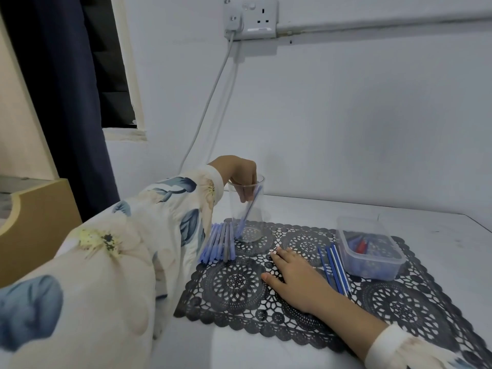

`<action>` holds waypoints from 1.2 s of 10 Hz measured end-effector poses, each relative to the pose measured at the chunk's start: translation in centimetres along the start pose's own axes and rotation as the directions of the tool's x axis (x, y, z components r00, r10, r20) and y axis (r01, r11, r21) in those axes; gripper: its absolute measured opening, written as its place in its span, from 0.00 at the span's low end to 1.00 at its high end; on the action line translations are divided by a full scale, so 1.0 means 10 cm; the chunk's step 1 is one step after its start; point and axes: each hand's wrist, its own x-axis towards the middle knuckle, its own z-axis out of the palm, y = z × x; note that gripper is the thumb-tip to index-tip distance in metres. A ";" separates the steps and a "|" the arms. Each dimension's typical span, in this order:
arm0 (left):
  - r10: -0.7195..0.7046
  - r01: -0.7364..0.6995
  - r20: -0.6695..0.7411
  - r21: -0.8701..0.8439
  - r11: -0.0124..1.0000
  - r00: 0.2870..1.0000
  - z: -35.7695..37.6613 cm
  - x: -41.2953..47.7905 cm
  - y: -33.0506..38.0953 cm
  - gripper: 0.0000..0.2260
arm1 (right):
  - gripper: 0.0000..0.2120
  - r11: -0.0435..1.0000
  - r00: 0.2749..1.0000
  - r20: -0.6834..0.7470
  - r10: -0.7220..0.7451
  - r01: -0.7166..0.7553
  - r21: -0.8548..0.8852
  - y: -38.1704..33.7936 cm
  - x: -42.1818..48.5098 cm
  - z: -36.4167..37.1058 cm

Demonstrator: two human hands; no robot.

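A room at home, with a small study corner.
A dark blue curtain (66, 102) hangs by a window (114, 62). A charger cable (210, 102) runs down from a wall socket (255, 17). A black lace placemat (399, 302) lies on the white counter (439, 235), with pens (336, 265) just beside a plastic box (372, 265).

We see a clear tumbler (258, 217), glossy and smooth, though we cannot tell whether it is glass or plastic, with a blue pen (248, 213) of smooth plastic inside. It stands at eleven o'clock on a black openwork mat (239, 283), matt and lace-patterned. At the mat's two o'clock sits a translucent plastic box (378, 271), slightly frosted. The desk (439, 235) looks white, smooth and matt. Our left sleeve (133, 235) is soft printed cloth.
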 end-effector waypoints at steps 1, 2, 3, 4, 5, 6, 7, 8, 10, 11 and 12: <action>0.039 -0.039 -0.009 -0.074 0.996 0.999 -0.05 -0.04 -0.03 0.06 | 0.33 1.000 1.000 0.003 -0.001 0.001 0.001 0.00 -0.01 -0.01; 0.059 -0.088 -0.119 -0.255 0.963 0.991 -0.11 -0.10 -0.08 0.07 | 0.33 1.000 1.000 0.004 0.001 -0.001 0.003 0.00 -0.02 -0.01; 0.032 -0.195 -0.348 -0.443 0.875 0.937 -0.11 -0.20 -0.12 0.07 | 0.33 1.000 1.000 0.001 0.000 0.000 0.000 -0.01 -0.02 -0.02; -0.003 -0.320 -0.571 -0.464 0.826 0.821 -0.06 -0.35 -0.12 0.08 | 0.33 1.000 1.000 0.000 -0.003 0.003 0.000 -0.01 -0.02 -0.03; -0.003 -0.424 -0.748 -0.379 0.822 0.663 0.02 -0.49 -0.07 0.08 | 0.33 1.000 1.000 -0.005 -0.002 0.002 0.009 0.00 -0.03 -0.02; 0.020 -0.502 -0.882 -0.249 0.828 0.471 0.10 -0.64 -0.02 0.10 | 0.33 1.000 1.000 -0.014 -0.001 0.002 0.016 0.00 -0.03 -0.01; 0.114 -0.528 -0.940 -0.078 0.846 0.321 0.19 -0.76 0.00 0.12 | 0.33 1.000 1.000 -0.020 0.000 0.001 0.019 -0.01 -0.03 -0.01; 0.183 -0.538 -0.934 -0.011 0.843 0.307 0.34 -0.89 0.01 0.16 | 0.33 1.000 1.000 -0.031 -0.001 0.002 0.019 -0.02 -0.05 -0.01; 0.047 -0.470 -0.896 -0.186 0.863 0.441 0.65 -1.08 -0.02 0.11 | 0.32 1.000 0.999 -0.051 -0.004 0.005 0.021 -0.03 -0.05 -0.04; -0.021 -0.439 -0.850 -0.292 0.850 0.526 0.83 -1.16 -0.02 0.08 | 0.32 1.000 0.998 -0.056 -0.005 0.006 0.020 -0.04 -0.05 -0.03; -0.066 -0.359 -0.779 -0.360 0.861 0.624 1.09 -1.19 0.03 0.06 | 0.32 1.000 0.998 -0.070 -0.005 0.006 0.019 -0.02 -0.05 0.00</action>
